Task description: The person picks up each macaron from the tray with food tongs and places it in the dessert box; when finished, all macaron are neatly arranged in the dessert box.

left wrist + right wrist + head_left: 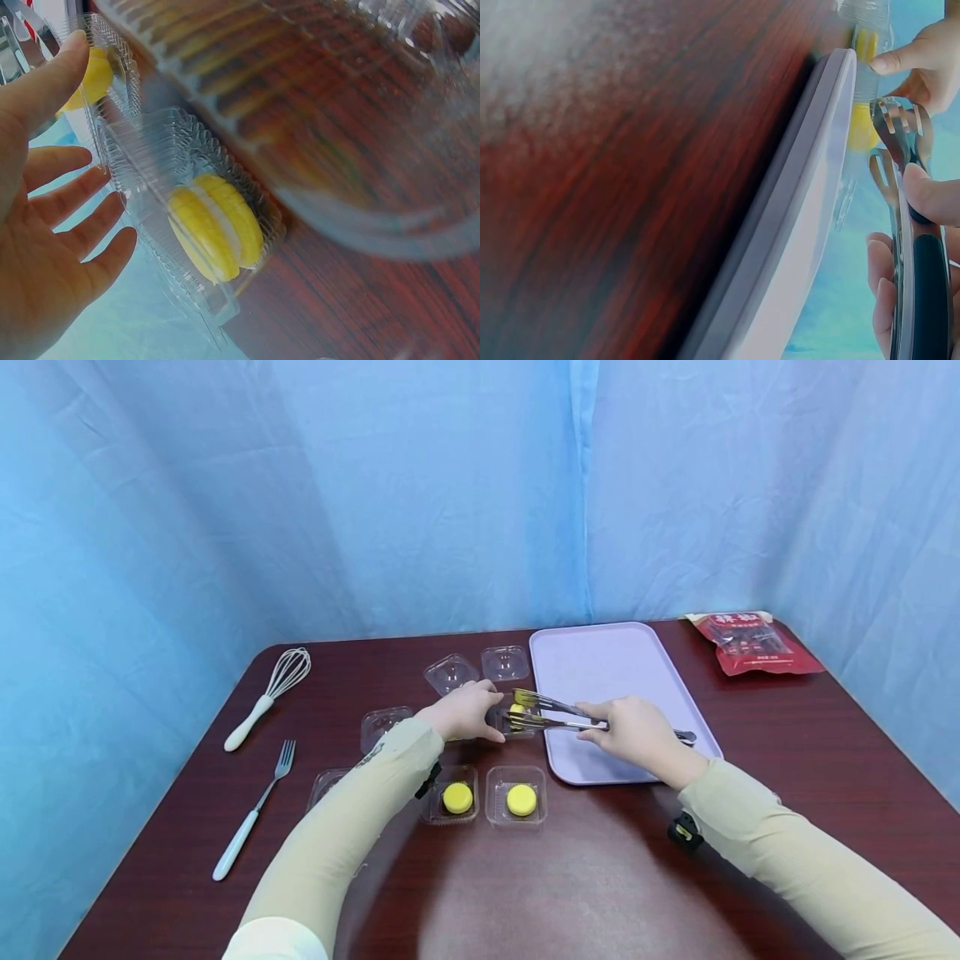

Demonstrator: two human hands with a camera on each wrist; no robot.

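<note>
My right hand (633, 731) grips a pair of metal tongs (558, 722) with dark handles. Their slotted tips stand parted at a yellow macaron (517, 717) in a clear plastic box beside the tray. At that box's left side is my left hand (467, 710), thumb and fingers spread, holding nothing. The left wrist view has the thumb by the box's rim, and a second yellow macaron (217, 229) in another clear box (150, 139) past the fingers. Nearer the front, two more clear boxes hold a macaron (457, 797) and another macaron (521, 799).
A pale purple tray (611, 672) lies under the right hand. Clear lids (505, 662) are folded out behind and left of the boxes. A whisk (288, 673) and a fork (258, 806) lie at left, a red bag (757, 645) at back right.
</note>
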